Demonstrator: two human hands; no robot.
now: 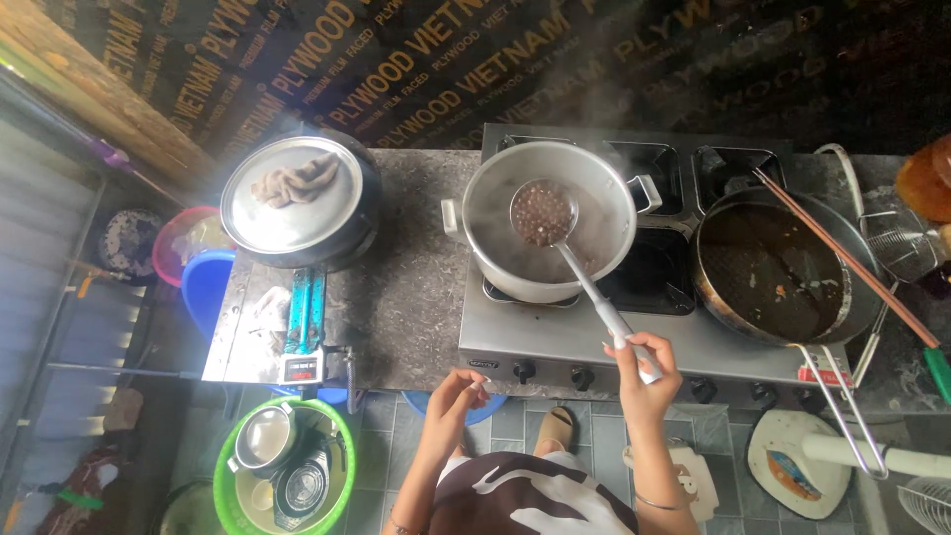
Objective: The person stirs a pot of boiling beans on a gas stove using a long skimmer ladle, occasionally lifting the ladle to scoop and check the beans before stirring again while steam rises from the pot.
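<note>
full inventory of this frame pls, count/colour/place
steaming metal pot: 1, silver, stove's left burner
slotted ladle: 1, silver, holding dark round pearls over the pot
steel gas stove: 1, grey, counter right
dark wok: 1, right burner, long chopsticks across it
lidded pot: 1, silver lid, cloth on top, counter left
green basket: 1, floor, holds dishes
left hand: empty, by the stove's front
right hand: grips the ladle's handle

1. My right hand (644, 372) holds the ladle (543, 214) over the steaming pot (540, 223), filling its mouth.
2. Bare counter (411, 287) between pot and lidded pan (297, 203) leaves passage.
3. Wok (778, 267) and chopsticks (842, 253) block the right.
</note>
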